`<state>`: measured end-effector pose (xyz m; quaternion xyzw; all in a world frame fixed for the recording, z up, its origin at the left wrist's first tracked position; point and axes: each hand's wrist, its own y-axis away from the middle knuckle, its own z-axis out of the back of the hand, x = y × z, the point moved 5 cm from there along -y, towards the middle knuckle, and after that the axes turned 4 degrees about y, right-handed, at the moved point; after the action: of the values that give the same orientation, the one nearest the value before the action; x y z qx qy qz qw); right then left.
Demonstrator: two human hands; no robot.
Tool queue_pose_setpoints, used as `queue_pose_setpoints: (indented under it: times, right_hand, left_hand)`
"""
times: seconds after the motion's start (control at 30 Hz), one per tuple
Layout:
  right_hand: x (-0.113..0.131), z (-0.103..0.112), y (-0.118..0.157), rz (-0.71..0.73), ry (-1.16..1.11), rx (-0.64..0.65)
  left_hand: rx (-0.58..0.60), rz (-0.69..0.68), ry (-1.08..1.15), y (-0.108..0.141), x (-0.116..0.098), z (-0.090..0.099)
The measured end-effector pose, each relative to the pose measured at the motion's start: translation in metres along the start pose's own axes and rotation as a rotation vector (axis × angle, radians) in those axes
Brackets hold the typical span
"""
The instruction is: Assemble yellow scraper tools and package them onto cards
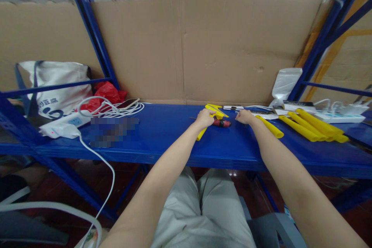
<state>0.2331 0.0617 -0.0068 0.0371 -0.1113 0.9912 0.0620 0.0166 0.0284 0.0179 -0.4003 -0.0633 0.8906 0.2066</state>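
My left hand is closed around a yellow plastic tool with a flat, angled head. Its tube-like handle sticks out below the hand toward the shelf's front edge. Close by on the blue surface lies a screwdriver with a red and black handle, partly behind my left hand. To the right, my right hand is held low over the surface with its fingers curled together; what is in them, if anything, is hidden. A single yellow tube lies just right of my right forearm.
Several yellow tubes lie at the right, before a white power strip. A small white box stands behind my hands. Leftward are coiled white cables, a red plastic bag and a cloth bag. Cardboard walls the back.
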Motion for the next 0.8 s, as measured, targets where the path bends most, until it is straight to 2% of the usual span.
queue_pose_setpoints:
  times: [0.1, 0.2, 0.43, 0.63, 0.8]
  right_hand:
    - [0.003, 0.000, 0.004, -0.047, 0.033, 0.108]
    - [0.009, 0.005, 0.009, -0.052, 0.037, 0.138]
    - [0.007, 0.007, 0.010, -0.079, -0.061, 0.110]
    - [-0.007, 0.022, 0.011, -0.158, -0.037, -0.072]
    - [-0.013, 0.023, 0.018, -0.152, 0.035, 0.008]
  left_hand:
    - [0.007, -0.032, -0.013, 0.000, -0.002, -0.001]
    - [0.019, -0.045, -0.016, 0.000, -0.003, -0.003]
    - [0.063, -0.084, -0.076, 0.003, -0.006, -0.007]
    - [0.054, -0.104, -0.064, 0.001, -0.004, -0.009]
    - [0.048, -0.099, -0.049, -0.002, -0.001, -0.011]
